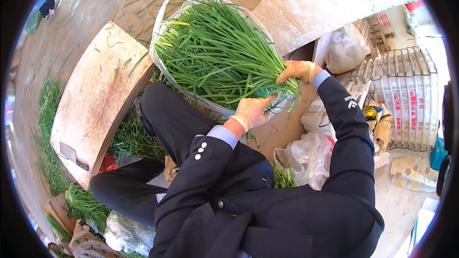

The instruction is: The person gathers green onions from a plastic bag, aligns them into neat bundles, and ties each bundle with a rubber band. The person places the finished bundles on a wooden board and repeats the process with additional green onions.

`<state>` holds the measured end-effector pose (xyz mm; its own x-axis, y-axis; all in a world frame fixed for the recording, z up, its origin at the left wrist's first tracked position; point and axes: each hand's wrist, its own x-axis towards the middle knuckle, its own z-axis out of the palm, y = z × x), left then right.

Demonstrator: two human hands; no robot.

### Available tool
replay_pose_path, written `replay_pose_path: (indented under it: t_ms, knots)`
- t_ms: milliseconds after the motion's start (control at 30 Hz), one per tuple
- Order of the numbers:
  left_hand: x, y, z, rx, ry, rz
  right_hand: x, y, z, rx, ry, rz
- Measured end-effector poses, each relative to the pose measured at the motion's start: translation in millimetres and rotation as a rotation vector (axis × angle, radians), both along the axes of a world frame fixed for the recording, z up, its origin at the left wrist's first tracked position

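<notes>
A clear plastic bag (156, 52) holds a thick heap of green garlic chives (215, 46), with pale stem ends to the left and leaves sweeping right. At the bag's right end my gloved right hand (299, 71) grips a gathered bunch by its leaf ends, the thumb across it. My gloved left hand (252, 110) is just below, forefinger stretched along the bag's near edge by loose leaf tips. Its other fingers are partly hidden, so I cannot tell whether it pinches anything.
Left of the bag lies a pale board (96, 89) with a cleaver (70, 153) on its near corner. Loose greens (134, 138) spread around my legs. Stacked white crates (405, 104), a stuffed plastic bag (345, 48) and crumpled plastic (308, 156) stand right. A worn panel (322, 3) borders the far side.
</notes>
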<state>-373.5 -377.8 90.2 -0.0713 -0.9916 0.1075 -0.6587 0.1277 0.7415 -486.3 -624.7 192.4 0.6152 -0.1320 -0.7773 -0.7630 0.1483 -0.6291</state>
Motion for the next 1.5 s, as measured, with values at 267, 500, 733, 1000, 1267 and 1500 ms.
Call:
replay_pose_path:
  t_ms: [267,500,733,1000,1267,1500]
  knots:
    - [-2,-11,-14,0.110,-0.158,-0.022,-1,50,-9,-0.219,-0.114,0.103]
    - [-6,-16,-79,-0.356,-0.433,0.345,20,104,28,-1.062,-0.059,0.425]
    - [4,-21,-32,0.441,-0.280,-0.015,18,78,116,-1.449,-0.236,0.360]
    - [12,-22,-30,0.543,-0.287,-0.034,22,85,195,-1.003,-0.566,-0.259]
    - [15,-14,-14,0.542,-0.095,-0.065,1,69,71,-0.409,-0.356,-0.245]
    - [15,-10,-34,0.426,-0.095,-0.014,-42,62,-40,-0.140,-0.042,-0.217]
